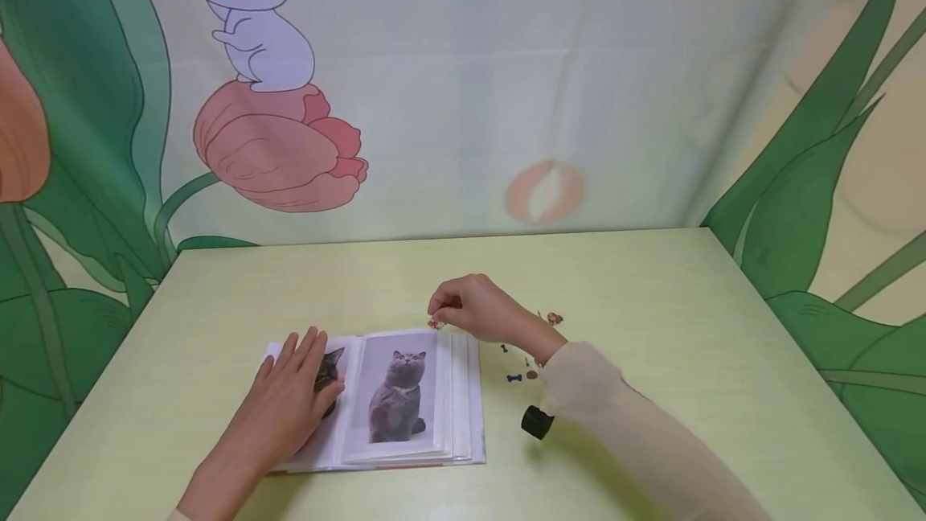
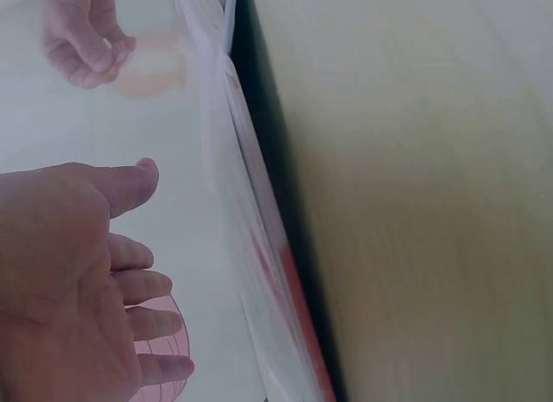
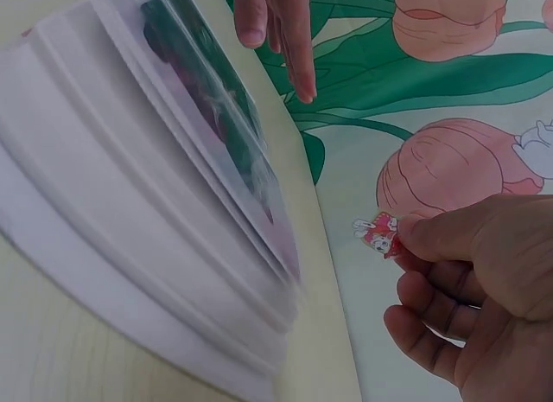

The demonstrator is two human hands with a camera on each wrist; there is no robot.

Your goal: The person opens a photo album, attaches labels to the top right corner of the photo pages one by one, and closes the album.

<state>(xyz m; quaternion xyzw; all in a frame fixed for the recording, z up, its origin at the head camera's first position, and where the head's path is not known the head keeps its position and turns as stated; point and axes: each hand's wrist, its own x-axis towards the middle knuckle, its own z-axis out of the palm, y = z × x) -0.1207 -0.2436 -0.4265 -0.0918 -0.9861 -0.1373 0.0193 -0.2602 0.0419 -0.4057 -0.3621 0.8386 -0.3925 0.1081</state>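
Observation:
An open photo album (image 1: 460, 400) lies on the table. Its right page bears a picture of a grey cat (image 1: 396, 400); a second cat picture (image 1: 327, 376) on the left page is partly hidden. Over that left page lies my left hand (image 1: 292, 392), fingers straight, palm down, holding nothing. Just above the album's top edge, my right hand (image 1: 473, 308) pinches a small sticker (image 3: 380, 236) between thumb and index finger. In the right wrist view the sticker shows a white-eared figure in red. The left wrist view has my left hand (image 2: 69, 281) with fingers extended.
Right of the album, several small cutouts are scattered, among them a blue bone (image 1: 514, 378), a brown round piece (image 1: 531, 375) and a figure (image 1: 555, 317). A black cylindrical object (image 1: 537, 422) is at the right sleeve. A printed curtain (image 1: 463, 103) hangs behind the table (image 1: 637, 296).

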